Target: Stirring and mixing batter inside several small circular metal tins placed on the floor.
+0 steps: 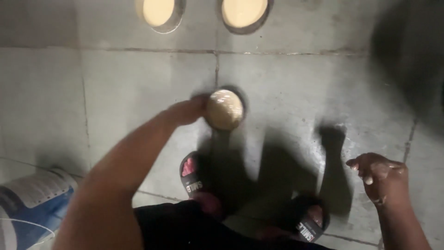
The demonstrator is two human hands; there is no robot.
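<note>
1. The left hand [187, 111] reaches down and forward, its fingers closed on the left edge of a small round bowl [225, 109] of pale, beige-coloured stuff.
2. The bowl sits at mid-scene over the grey tiled floor [300, 92], mouth turned up toward the camera; being round, it shows no long axis. Whether it rests on the floor or is held just above it cannot be told through the blur.
3. The right hand [379, 176] hangs at the near right, well apart from the bowl, holding nothing, fingers loosely curled and partly spread.
4. Two more round bowls lie at the far edge, one left [159, 13] and one right [243, 14], mouths up.
5. Black sandals [190, 175] show near the bottom; a blue and white sack [32, 203] lies at the near left.
</note>
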